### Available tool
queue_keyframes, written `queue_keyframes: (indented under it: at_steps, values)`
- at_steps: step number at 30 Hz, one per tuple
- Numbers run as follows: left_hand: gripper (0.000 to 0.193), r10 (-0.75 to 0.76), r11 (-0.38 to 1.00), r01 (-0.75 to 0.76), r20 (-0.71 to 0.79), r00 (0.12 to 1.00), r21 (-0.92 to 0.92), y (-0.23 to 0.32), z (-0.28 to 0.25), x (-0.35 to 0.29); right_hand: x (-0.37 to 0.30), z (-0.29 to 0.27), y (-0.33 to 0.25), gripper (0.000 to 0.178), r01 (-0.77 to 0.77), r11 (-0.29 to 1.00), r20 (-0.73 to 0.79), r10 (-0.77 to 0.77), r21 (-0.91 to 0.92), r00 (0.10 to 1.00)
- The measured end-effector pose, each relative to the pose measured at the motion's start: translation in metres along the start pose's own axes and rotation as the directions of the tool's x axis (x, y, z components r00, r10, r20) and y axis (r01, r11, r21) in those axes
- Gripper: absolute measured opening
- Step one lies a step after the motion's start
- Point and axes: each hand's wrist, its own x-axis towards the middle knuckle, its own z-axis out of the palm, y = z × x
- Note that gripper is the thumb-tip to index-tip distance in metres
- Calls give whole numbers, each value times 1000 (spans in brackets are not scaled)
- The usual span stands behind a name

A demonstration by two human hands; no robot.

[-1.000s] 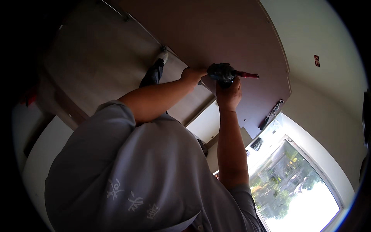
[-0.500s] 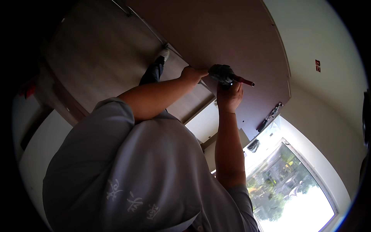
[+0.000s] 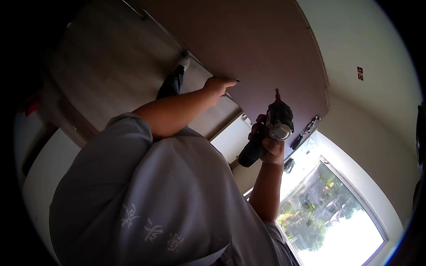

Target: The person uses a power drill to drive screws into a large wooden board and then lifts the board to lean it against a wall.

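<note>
I had the right hand [image 3: 274, 150] wrapped round a black pistol-shaped drill [image 3: 279, 116]; the left hand [image 3: 217, 86] curled by a flat brown panel [image 3: 253, 48], hold unclear.

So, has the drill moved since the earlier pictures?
Yes: the drill, in the right hand, has moved down and rightward in the picture, closer to the window.

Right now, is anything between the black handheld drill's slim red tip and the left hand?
Nothing visible: between the slim red tip of the black handheld drill, held in the right hand, and the left hand, only the flat brown panel shows behind. Depth is unclear.
</note>
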Motion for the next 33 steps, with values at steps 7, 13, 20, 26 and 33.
queue_keyframes:
  at_steps: [7,13,20,26,33]
  values:
    - [30,157,975,-149,32,987,-165,-2,10,-13,-41,9,-1,64,-42,985,-24,39,-165,999]
    - [29,109,994,-106,247,963,-24,0,-14,4,-15,9,-14,38,-212,748,-228,83,-629,970]
    - [25,127,985,-151,233,964,88,2,-18,4,7,19,-27,50,-193,882,-193,119,-430,974]
    - [26,157,978,-176,165,974,108,0,-14,3,26,23,-30,47,-266,866,-201,196,-425,960]
    - [29,99,977,-142,255,962,157,3,-22,7,64,31,-55,34,-327,322,-291,157,-888,944]
